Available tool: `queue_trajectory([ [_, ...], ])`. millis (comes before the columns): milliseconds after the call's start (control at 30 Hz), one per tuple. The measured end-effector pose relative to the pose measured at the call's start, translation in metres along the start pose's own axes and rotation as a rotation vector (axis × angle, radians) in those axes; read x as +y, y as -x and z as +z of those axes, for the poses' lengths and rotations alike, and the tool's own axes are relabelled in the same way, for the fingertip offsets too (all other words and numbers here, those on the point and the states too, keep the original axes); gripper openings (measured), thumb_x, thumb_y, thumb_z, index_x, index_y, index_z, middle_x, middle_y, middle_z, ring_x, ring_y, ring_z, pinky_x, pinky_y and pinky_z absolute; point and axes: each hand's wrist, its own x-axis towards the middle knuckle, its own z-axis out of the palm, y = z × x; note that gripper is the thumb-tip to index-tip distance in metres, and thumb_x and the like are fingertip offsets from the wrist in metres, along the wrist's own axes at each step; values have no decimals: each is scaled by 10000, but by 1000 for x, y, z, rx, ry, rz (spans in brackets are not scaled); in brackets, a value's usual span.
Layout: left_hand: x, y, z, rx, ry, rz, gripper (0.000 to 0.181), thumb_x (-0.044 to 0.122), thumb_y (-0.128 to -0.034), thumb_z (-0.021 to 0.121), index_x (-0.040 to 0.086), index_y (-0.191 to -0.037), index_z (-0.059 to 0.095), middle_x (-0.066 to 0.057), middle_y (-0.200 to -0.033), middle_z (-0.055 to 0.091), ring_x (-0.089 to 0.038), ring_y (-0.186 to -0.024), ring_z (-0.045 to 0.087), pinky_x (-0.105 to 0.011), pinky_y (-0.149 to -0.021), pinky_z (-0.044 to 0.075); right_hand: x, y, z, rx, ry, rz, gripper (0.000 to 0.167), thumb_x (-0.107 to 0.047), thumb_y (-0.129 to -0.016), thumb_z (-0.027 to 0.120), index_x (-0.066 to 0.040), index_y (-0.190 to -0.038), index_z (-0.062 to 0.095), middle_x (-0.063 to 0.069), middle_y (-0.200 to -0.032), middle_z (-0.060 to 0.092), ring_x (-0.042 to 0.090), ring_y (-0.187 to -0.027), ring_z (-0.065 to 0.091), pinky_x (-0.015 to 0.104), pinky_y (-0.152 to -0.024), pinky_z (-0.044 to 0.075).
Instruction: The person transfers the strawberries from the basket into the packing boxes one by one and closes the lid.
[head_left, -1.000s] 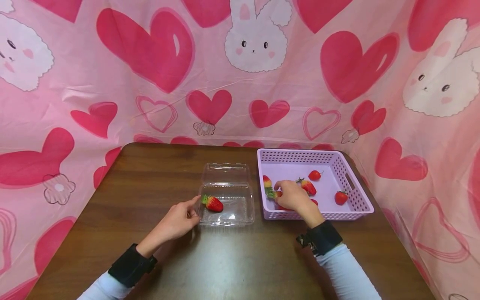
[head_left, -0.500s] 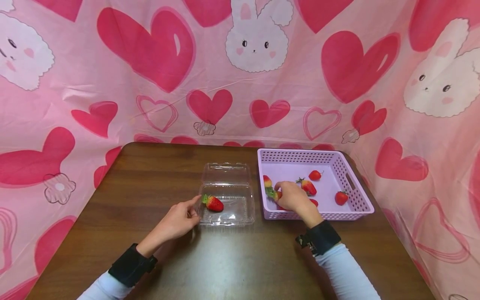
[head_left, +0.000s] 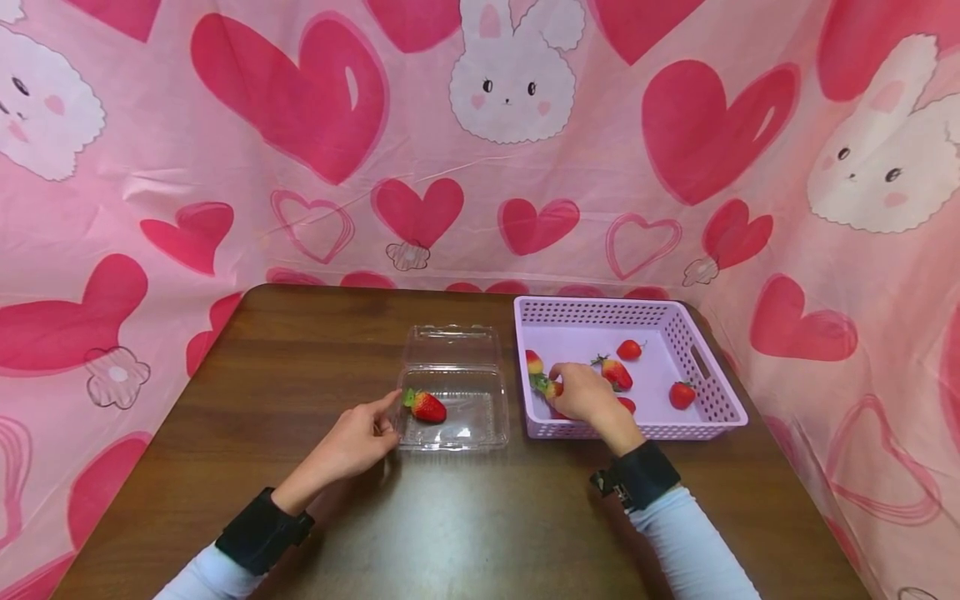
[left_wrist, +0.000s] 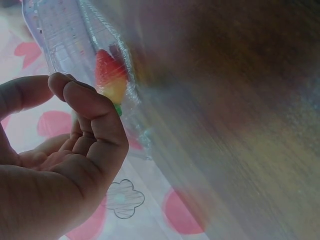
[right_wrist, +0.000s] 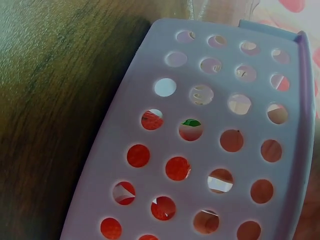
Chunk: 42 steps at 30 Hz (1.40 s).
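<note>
Your left hand (head_left: pixel 356 442) has thumb and index pinched on the left rim of the box (head_left: pixel 491 421) – lid folded open to the back, one red berry (head_left: pixel 429 408) on its side inside, leaves toward you-left. Your right hand (head_left: pixel 590 394) is in the basket (head_left: pixel 716 415), left end – fingers curled round a leafy berry (head_left: pixel 553 390), tips partly hidden. Loose berries (head_left: pixel 682 395) lie around it; box just left of basket, both on the table (head_left: pixel 450 525)

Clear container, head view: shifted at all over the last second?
No visible shift. The clear container keeps its place on the table, with the same gap to the purple basket on its right.
</note>
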Motion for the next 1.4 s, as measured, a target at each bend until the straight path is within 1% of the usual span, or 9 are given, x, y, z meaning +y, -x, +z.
queue_trajectory([
  [100, 0, -1, 0, 0, 1, 0, 683, 18, -924, 681, -50, -1562, 446, -33, -715, 569, -204, -590, 503, -293, -538, 420, 0, 0, 0, -2, -15, 11, 462, -181, -888, 805, -16, -1301, 680, 132, -1075, 703, 303, -962, 626, 540, -903, 533],
  [267, 0, -1, 0, 1, 4, -8, 683, 30, -930, 687, -44, -1565, 446, -37, -721, 572, -209, -594, 505, -292, -539, 419, -1, -1, -1, -2, -46, 32, 473, -193, -897, 807, -23, -1308, 644, 100, -978, 675, 275, -898, 624, 487, -840, 545],
  [400, 0, 0, 1, 0, 3, -14, 685, 33, -930, 690, -44, -1565, 444, -36, -722, 571, -207, -597, 505, -293, -540, 418, -2, 1, -2, 5, -60, 37, 460, -206, -899, 809, -24, -1279, 625, 83, -909, 652, 260, -851, 623, 446, -780, 545],
  [533, -1, 0, 2, 1, 6, -15, 688, 26, -929, 689, -42, -1568, 442, -37, -723, 572, -207, -597, 504, -295, -541, 421, -3, 3, -3, 20, -72, 33, 427, -226, -903, 802, -34, -1238, 620, 78, -887, 643, 255, -840, 623, 433, -759, 540],
  [733, -1, 0, 2, 4, 4, -11, 688, 31, -930, 688, -43, -1568, 441, -38, -714, 570, -208, -584, 500, -296, -535, 420, -5, 7, -6, 57, -68, 11, 449, -252, -890, 811, -38, -1233, 616, 86, -914, 654, 265, -857, 628, 455, -761, 555],
  [900, -1, 0, 2, 7, 2, -7, 687, 29, -928, 689, -48, -1565, 443, -36, -716, 572, -208, -583, 500, -298, -535, 421, -8, 9, -9, 84, -64, -11, 457, -242, -877, 824, -44, -1234, 618, 93, -936, 662, 276, -861, 622, 473, -758, 562],
  [1200, -1, 1, 3, 8, 1, -12, 687, 30, -928, 690, -42, -1566, 445, -38, -715, 570, -209, -587, 503, -298, -539, 423, -12, 13, -14, 111, -71, -39, 432, -222, -881, 806, -48, -1230, 621, 77, -894, 644, 272, -820, 601, 452, -719, 540],
  [1300, -1, 1, 3, 6, 3, -13, 689, 32, -930, 691, -39, -1568, 443, -39, -715, 570, -210, -588, 503, -298, -539, 424, -13, 14, -16, 135, -69, -52, 414, -221, -885, 798, -49, -1219, 624, 73, -876, 640, 267, -803, 599, 446, -711, 533],
  [1400, -1, 1, 3, 6, 2, -10, 689, 31, -929, 690, -42, -1568, 442, -37, -715, 571, -208, -588, 503, -298, -539, 425, -15, 16, -16, 174, -72, -76, 402, -226, -885, 792, -50, -1209, 631, 73, -879, 649, 259, -791, 603, 444, -706, 541],
])
